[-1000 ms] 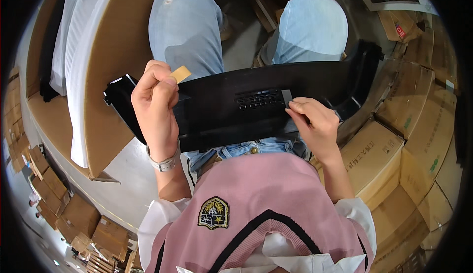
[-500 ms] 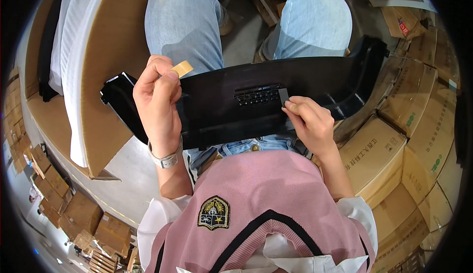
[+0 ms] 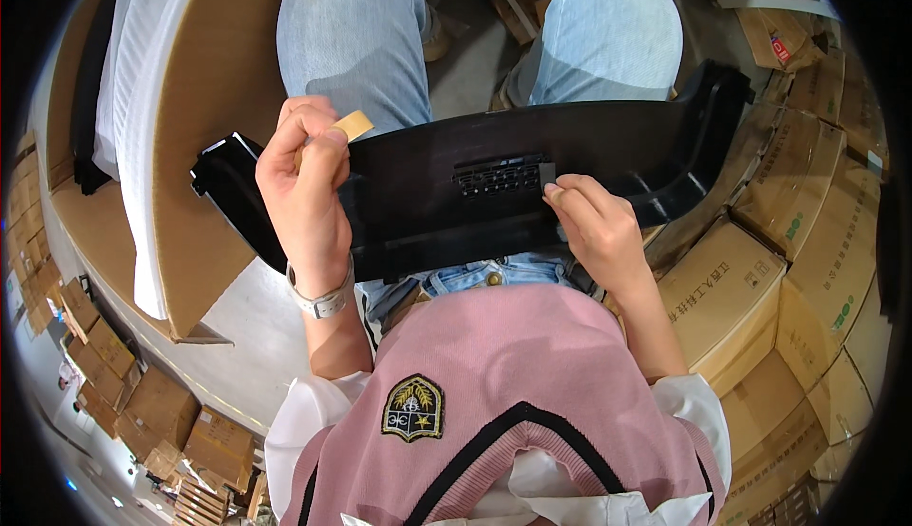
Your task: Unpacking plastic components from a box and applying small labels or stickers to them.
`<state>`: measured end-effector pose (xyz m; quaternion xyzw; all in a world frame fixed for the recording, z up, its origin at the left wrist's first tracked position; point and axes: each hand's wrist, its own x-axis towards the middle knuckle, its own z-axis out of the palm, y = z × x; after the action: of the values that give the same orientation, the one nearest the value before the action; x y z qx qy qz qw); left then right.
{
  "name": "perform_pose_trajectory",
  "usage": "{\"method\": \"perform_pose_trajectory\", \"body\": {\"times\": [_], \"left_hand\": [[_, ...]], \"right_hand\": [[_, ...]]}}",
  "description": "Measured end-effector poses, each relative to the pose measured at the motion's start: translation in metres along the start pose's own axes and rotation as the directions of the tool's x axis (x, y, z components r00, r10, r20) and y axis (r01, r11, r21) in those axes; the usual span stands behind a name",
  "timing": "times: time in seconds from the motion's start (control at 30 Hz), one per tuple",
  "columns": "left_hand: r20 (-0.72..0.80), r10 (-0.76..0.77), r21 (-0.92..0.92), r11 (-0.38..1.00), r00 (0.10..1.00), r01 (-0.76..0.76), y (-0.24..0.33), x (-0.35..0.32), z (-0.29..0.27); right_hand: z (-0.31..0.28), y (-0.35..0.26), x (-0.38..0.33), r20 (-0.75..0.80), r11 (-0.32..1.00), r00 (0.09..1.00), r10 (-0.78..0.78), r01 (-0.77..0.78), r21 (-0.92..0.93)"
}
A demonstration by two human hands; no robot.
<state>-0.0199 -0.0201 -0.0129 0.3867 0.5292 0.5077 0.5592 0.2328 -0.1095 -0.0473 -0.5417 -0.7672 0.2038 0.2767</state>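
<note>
A long black plastic panel (image 3: 418, 184) with an upturned right end lies across my lap. Near its middle is a slotted grille (image 3: 499, 176). In my left hand (image 3: 309, 170), above the panel's left part, a short yellowish paper strip (image 3: 354, 126) is pinched between thumb and forefinger. My right hand (image 3: 598, 227) pinches a small dark grey strip (image 3: 548, 173) at the grille's right edge. The strip stands crosswise to the grille. Whether it touches the panel, I cannot tell.
A large open cardboard box (image 3: 214, 146) with white foam sheeting (image 3: 157, 127) stands at my left. Stacked cartons (image 3: 717, 284) line the right side. More boxes (image 3: 157, 407) and a wooden pallet (image 3: 199, 505) lie farther off at lower left.
My right hand and the grey strip have shifted slightly up, staying by the grille's right edge. The panel sits a little higher in view. My left hand still holds the paper strip.
</note>
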Motion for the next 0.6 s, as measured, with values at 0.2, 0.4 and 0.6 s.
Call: {"method": "perform_pose_trajectory", "body": {"times": [0.2, 0.4, 0.6], "left_hand": [[0.004, 0.011, 0.086, 0.996, 1.000, -0.011, -0.003, -0.003, 0.004], [-0.006, 0.082, 0.034, 0.996, 0.997, -0.081, 0.012, 0.000, 0.006], [0.201, 0.070, 0.009, 0.997, 0.977, -0.074, 0.014, 0.009, -0.008]], "right_hand": [[-0.005, 0.000, -0.007, 0.142, 0.995, 0.990, -0.007, 0.021, -0.100], [-0.042, -0.011, 0.017, 0.431, 0.957, 0.901, 0.042, 0.087, -0.276], [-0.046, 0.001, 0.030, 0.337, 0.999, 0.941, 0.003, -0.015, 0.031]]}}
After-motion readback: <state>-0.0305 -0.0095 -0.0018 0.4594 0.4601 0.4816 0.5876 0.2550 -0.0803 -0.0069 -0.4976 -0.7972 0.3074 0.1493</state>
